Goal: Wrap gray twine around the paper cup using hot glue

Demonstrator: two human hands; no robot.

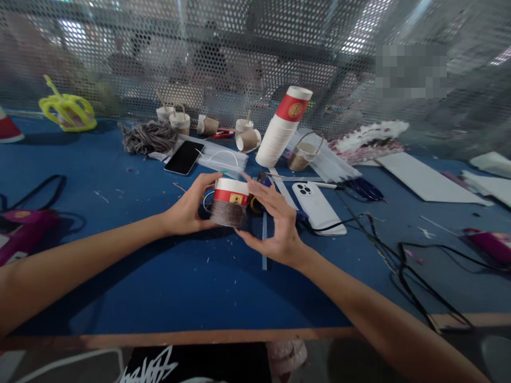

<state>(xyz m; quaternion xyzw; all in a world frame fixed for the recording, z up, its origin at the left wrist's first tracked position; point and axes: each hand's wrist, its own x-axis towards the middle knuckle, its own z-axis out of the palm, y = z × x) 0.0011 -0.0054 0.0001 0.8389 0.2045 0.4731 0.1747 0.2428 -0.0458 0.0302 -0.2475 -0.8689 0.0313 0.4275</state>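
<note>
Yarn-wrapped cup (229, 203) near upright; our left hand (192, 206) grips its nine-o'clock side, our right hand (279, 223) spreads wide at three.

At the left edge a red-and-white cup (8, 128) and a magenta tool (30, 229) are cut off; another magenta tool (490, 243) is cut at the right. Mid-frame, a yellow-and-black item (254, 205) is half hidden between the wrapped cup (228, 211), its print too small to read, and the right hand (282, 229). Behind the mesh (255, 58), shapes blur.
</note>
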